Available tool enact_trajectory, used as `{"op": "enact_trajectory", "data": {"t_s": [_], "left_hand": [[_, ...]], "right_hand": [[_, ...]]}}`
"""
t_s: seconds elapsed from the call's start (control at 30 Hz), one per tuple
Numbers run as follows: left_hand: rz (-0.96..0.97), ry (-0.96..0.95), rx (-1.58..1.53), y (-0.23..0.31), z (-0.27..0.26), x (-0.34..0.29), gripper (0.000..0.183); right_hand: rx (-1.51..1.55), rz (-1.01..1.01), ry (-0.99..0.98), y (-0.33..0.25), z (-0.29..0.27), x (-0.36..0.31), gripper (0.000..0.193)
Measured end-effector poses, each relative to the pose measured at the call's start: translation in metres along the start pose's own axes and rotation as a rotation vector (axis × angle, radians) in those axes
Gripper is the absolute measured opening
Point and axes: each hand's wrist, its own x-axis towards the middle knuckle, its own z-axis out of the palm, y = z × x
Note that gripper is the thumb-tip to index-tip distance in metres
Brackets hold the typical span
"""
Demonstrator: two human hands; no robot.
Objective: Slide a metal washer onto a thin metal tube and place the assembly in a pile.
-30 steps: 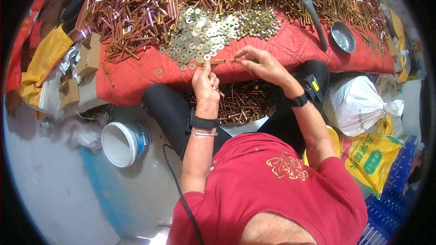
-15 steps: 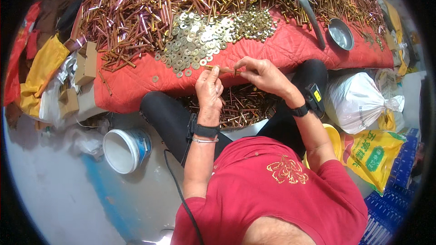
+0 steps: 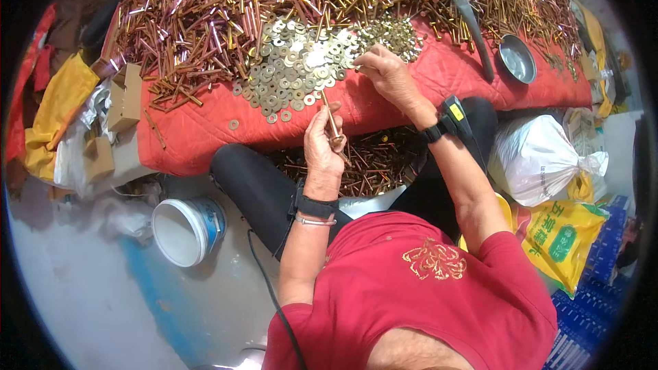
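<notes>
My left hand [image 3: 321, 151], near the front edge of the red quilted cloth [image 3: 199, 133], is closed around a thin copper-coloured bolt [image 3: 330, 115]. The bolt points away from me, with a wider round end by my fingers. My right hand [image 3: 392, 79] hovers at the near side of the flat washers [image 3: 284, 72] and the small brass-coloured nuts [image 3: 394, 35]. Its thumb and fingers are pinched together; whatever sits between them is too small to make out.
A large heap of copper-coloured bolts [image 3: 192, 27] covers the far part of the cloth. More bolts [image 3: 377, 157] lie between my knees. To the right are a metal bowl [image 3: 517, 59], a dark-handled tool [image 3: 473, 34] and a white sack [image 3: 531, 157]. At left stands a white bucket [image 3: 179, 233].
My right hand has left the bolt and moved away from me toward the nuts and washers. In my left hand the bolt has turned from crosswise to pointing away.
</notes>
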Motion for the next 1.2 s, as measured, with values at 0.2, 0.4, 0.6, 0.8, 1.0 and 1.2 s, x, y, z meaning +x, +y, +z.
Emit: {"op": "enact_trajectory", "data": {"t_s": [0.2,0.4,0.6,0.8,1.0,1.2], "left_hand": [[0.033,-0.089,0.059,0.005,-0.01,0.003,0.03],[0.037,-0.226,0.278,0.009,-0.004,-0.009,0.03],[-0.018,-0.294,0.331,0.006,0.003,-0.022,0.023],[-0.282,-0.448,0.221,0.017,-0.002,-0.02,0.027],[-0.153,-0.424,0.452,0.024,0.012,-0.034,0.023],[0.121,-0.415,0.812,0.025,0.013,-0.039,0.02]], "right_hand": [[-0.338,-0.185,-0.181,0.012,0.008,0.01,0.005],[0.255,0.185,-0.204,-0.032,-0.011,-0.016,0.006],[0.599,0.364,-0.287,-0.046,-0.023,-0.035,0.007],[0.527,0.037,-0.368,-0.043,-0.043,-0.029,0.007],[0.382,0.224,-0.559,-0.049,-0.06,-0.028,0.013],[0.239,0.306,-0.75,-0.057,-0.064,-0.028,0.021]]}}
